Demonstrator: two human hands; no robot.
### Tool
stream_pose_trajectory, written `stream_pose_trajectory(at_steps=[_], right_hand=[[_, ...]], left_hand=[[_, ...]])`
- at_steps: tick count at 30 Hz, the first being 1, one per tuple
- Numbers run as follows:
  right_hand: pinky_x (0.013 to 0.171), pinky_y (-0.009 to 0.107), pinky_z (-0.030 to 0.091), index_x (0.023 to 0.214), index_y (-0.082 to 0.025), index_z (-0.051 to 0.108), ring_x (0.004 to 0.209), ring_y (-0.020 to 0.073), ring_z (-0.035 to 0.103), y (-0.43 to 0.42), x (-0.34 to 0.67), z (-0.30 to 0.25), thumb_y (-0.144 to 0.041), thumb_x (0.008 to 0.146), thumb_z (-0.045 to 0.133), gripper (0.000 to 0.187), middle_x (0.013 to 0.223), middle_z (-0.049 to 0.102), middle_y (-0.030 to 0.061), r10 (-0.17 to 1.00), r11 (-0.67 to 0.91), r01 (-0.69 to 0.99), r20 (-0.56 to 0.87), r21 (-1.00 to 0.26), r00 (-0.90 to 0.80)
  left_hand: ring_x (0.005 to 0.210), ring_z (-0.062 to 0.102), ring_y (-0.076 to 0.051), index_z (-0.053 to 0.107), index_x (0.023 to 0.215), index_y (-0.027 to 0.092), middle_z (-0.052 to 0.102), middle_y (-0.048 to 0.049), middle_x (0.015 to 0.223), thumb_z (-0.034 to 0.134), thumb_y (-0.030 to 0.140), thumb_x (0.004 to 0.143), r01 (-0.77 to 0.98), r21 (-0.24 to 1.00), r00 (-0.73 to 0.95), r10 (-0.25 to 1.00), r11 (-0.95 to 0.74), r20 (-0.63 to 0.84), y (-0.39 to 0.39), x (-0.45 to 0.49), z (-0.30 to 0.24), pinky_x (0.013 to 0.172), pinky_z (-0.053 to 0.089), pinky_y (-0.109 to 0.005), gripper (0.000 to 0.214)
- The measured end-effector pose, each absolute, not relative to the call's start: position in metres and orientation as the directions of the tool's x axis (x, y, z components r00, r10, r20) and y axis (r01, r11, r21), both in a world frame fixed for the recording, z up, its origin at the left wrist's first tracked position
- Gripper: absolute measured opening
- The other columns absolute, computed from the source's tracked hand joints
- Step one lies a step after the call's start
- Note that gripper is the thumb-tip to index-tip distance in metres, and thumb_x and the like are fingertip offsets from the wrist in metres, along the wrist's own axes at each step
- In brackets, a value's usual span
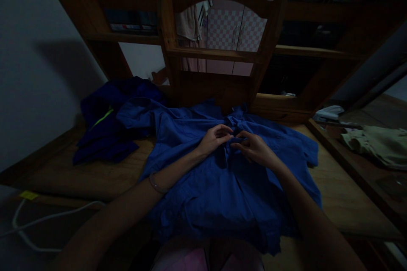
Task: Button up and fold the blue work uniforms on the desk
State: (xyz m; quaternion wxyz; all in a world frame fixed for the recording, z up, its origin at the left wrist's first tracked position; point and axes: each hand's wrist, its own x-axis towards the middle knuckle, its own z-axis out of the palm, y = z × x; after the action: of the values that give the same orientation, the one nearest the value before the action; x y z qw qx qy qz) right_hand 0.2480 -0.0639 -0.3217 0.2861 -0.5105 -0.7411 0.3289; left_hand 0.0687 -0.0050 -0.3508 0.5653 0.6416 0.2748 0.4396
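A blue short-sleeved shirt (190, 186) lies spread over the wooden surface, its collar toward the back and its hem hanging over the front edge. At the upper middle of its front, my left hand (216, 139) pinches the cloth edge between thumb and fingers. Just to the right, my right hand (254, 147) grips the same front edge with bent fingers, its fingertips almost meeting those of my left. The shadow between the fingertips hides any button there. A bracelet (155, 183) circles my left forearm.
A darker blue garment (111, 127) with a yellow-green stripe lies bunched at the left. Behind stands a wooden shelf frame (219, 54). Pale folded cloth (378, 144) lies at the right. A white cable (41, 220) loops at the lower left.
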Motion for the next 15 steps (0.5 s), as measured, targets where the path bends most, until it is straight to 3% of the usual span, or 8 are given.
stream_pose_trajectory(at_steps=[15], right_hand=[[0.035,0.018,0.031,0.102,-0.018,0.050,0.035,0.0101,0.048,-0.0636,0.2478,-0.3225,-0.047,0.085,0.053,0.034,0.049,0.054,-0.0052,0.947,0.268,0.565,0.106,-0.780,-0.302]], left_hand=[[0.085,0.059,-0.015,0.062,0.096,0.014,0.063,-0.0045,0.091,0.068,0.029,0.074,-0.138,0.969,0.460,0.853,-0.207,0.248,-0.0052,0.0681,-0.3501,0.078,0.045,-0.026,0.027]])
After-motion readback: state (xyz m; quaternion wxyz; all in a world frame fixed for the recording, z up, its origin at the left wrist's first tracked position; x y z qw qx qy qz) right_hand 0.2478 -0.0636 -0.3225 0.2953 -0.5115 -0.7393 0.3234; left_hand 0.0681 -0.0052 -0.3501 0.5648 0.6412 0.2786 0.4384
